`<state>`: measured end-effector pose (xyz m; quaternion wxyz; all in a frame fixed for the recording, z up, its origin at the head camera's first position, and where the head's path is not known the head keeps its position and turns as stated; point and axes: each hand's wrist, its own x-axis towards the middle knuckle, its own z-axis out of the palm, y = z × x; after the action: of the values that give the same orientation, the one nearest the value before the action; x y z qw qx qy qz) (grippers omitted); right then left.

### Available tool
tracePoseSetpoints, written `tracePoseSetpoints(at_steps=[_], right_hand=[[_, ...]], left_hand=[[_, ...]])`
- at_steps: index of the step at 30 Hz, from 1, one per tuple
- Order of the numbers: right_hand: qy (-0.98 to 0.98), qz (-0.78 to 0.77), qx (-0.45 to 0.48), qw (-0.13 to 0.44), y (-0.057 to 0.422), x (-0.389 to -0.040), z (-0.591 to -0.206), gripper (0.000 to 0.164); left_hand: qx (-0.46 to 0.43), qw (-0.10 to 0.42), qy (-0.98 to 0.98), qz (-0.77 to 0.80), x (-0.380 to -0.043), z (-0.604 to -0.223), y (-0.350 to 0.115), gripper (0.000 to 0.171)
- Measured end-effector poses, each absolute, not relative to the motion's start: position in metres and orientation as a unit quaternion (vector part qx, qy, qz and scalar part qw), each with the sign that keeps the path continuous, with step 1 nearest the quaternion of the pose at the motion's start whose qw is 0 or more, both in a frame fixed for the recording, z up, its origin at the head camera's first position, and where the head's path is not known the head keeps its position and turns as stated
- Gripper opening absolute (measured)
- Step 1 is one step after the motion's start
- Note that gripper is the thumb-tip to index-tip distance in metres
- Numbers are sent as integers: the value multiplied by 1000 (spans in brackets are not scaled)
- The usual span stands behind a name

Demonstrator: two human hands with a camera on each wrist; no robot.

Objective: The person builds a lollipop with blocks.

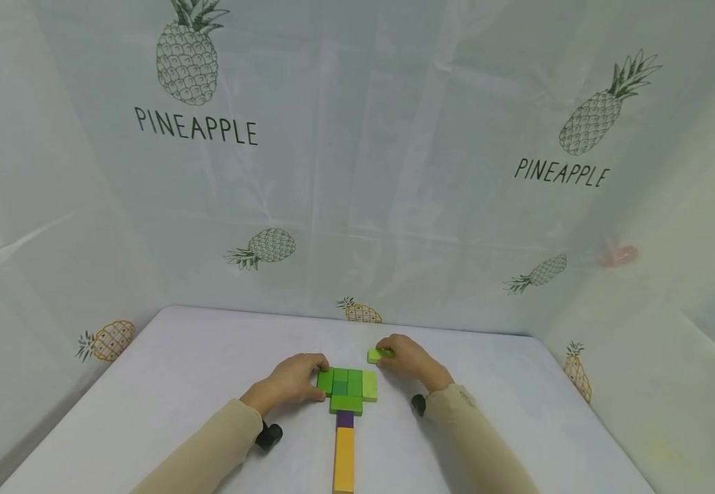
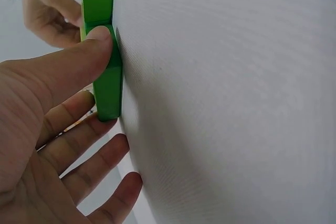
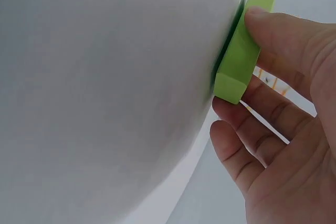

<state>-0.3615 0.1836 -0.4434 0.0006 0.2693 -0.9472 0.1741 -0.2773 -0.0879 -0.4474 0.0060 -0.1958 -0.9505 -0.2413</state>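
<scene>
A flat patch of green wooden blocks (image 1: 355, 381) lies on the white table, with a purple block (image 1: 345, 419) and a long yellow-orange block (image 1: 344, 460) in line below it. My left hand (image 1: 297, 379) is at the patch's left side, its thumb and fingertips pinching the leftmost green block (image 2: 108, 87). Beyond the patch's upper right corner, my right hand (image 1: 408, 358) holds a light green block (image 3: 239, 56) between thumb and fingers, close over the tabletop. Another light green block (image 1: 369, 386) forms the patch's right edge.
The white tabletop (image 1: 221, 343) ends at a hanging sheet (image 1: 357, 171) printed with pineapples, which rises behind it and along both sides. A dark wrist camera (image 1: 269, 436) sits under the left wrist, and another (image 1: 418, 405) under the right.
</scene>
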Motion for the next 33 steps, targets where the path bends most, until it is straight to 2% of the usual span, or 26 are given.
tracePoseSetpoints(at_steps=[13, 21, 33], right_hand=[[-947, 184, 260, -26, 160, -362, -444, 38], [-943, 188, 273, -26, 163, -359, -439, 31], [-928, 214, 301, -48, 140, -358, -437, 27]], left_hand=[[-200, 6, -949, -245, -279, -450, -90, 45], [-196, 2, -949, -247, -278, -449, -90, 46], [-204, 0, -947, -249, -279, -446, -90, 46]])
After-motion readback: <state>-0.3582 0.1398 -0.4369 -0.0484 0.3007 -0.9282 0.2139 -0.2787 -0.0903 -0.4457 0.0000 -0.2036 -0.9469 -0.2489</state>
